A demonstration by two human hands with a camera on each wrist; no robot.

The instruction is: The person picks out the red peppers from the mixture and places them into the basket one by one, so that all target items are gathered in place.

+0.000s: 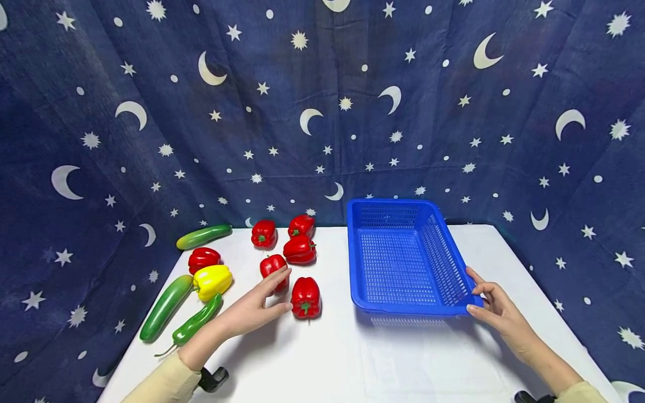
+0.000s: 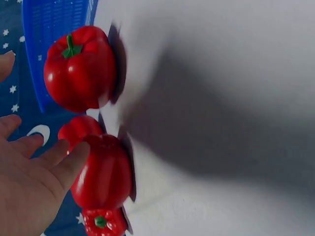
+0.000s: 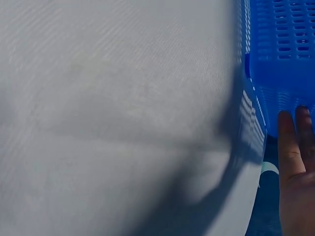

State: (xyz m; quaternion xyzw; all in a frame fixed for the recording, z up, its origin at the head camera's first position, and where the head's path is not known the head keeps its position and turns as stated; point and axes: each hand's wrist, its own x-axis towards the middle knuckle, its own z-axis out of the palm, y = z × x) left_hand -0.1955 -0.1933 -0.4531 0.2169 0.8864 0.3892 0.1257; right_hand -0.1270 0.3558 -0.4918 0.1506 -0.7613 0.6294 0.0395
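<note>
My left hand [image 1: 252, 310] reaches over the table with its fingers straight. Its fingers overlap one red bell pepper [image 1: 272, 265] in the head view, and the thumb tip comes close to another red bell pepper [image 1: 306, 296] in front. Seen from the left wrist, red peppers [image 2: 103, 172] lie just past the fingers. At the right, my right hand [image 1: 499, 313] grips the near right corner of a blue plastic basket [image 1: 403, 309], thumb at the front rim and fingers along the side. Nothing lies inside the basket. Two fingers [image 3: 290, 147] show against its wall in the right wrist view.
Behind stand more red peppers [image 1: 264, 234], two of them together [image 1: 300, 249]. To the left lie a cucumber [image 1: 204, 237], another red pepper [image 1: 204, 259], a yellow pepper [image 1: 214, 281], a second cucumber [image 1: 166, 308] and a green chili pepper [image 1: 199, 322]. A starry blue curtain [image 1: 322, 151] surrounds the white table [image 1: 322, 358].
</note>
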